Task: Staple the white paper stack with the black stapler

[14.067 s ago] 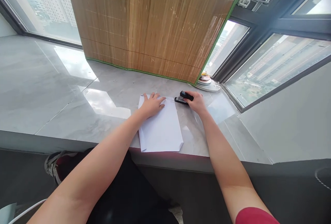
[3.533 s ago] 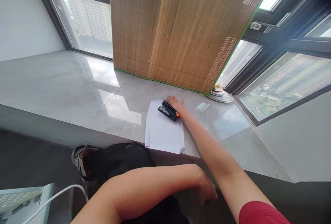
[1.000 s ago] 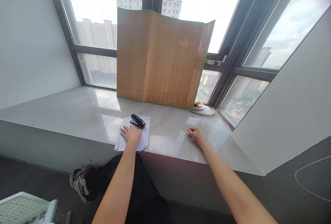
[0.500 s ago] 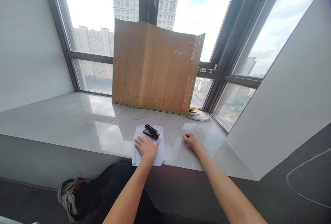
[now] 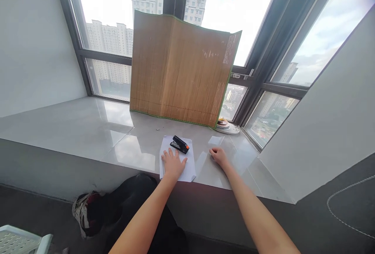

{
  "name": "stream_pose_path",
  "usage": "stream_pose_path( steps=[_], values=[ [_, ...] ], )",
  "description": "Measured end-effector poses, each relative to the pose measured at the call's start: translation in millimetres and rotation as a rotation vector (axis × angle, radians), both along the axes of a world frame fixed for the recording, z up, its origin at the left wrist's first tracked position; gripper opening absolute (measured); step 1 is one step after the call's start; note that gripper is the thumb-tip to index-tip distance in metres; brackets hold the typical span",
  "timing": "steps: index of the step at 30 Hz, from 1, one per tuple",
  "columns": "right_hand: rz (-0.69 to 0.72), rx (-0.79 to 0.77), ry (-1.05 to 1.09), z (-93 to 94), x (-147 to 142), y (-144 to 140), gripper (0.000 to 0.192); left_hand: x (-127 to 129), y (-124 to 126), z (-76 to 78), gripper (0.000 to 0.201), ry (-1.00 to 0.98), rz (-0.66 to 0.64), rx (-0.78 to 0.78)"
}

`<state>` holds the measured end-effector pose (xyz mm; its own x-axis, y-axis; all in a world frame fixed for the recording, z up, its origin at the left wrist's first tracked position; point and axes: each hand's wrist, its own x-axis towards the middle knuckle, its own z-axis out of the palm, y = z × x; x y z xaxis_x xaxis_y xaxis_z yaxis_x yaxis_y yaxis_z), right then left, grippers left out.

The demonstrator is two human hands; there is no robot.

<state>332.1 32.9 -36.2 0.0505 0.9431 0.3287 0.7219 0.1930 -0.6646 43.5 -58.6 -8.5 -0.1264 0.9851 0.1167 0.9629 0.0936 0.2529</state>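
Note:
My left hand lies flat with spread fingers on a white sheet of paper; I cannot tell whether more sheets lie under it. Just beyond my fingertips a black stapler with an orange-red part at its right end rests on the paper. My right hand is closed in a loose fist on the grey tiled sill, to the right of the paper and apart from it. Nothing shows in that fist, and its inner side is hidden.
A brown bamboo mat with green edging leans upright against the window. Stacked plates stand by its right lower corner. The sill's front edge runs just before the paper. A white perforated seat shows at lower left.
My left hand, the paper and the stapler have shifted slightly to the right along the sill. My right hand stays about where it was. The camera view has also shifted a little.

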Motion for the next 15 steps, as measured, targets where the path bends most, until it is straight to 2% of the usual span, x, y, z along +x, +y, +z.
stream_pose_path(
  steps=[3, 7, 9, 11, 13, 15],
  values=[
    [-0.035, 0.064, 0.003, 3.2, 3, -6, 0.044, -8, 1, -0.3, 0.073, -0.034, -0.024, -0.002],
    [-0.103, 0.222, 0.061, 8.0, -7, -11, 0.050, -7, 3, -6.4, 0.083, -0.015, -0.044, -0.031],
    [-0.021, 0.213, 0.142, 9.5, -26, -10, 0.052, -4, 3, -9.9, 0.083, -0.022, -0.069, -0.025],
    [0.140, 0.142, 0.195, 9.8, -53, -6, 0.050, -1, 3, -12.5, 0.082, -0.038, -0.094, -0.004],
    [0.295, 0.129, 0.142, 8.8, -82, 1, 0.047, 1, 2, -14.0, 0.081, -0.052, -0.109, 0.023],
    [0.391, 0.162, 0.028, 7.0, -105, 8, 0.049, 1, 1, -14.0, 0.080, -0.055, -0.107, 0.034]
  ],
)
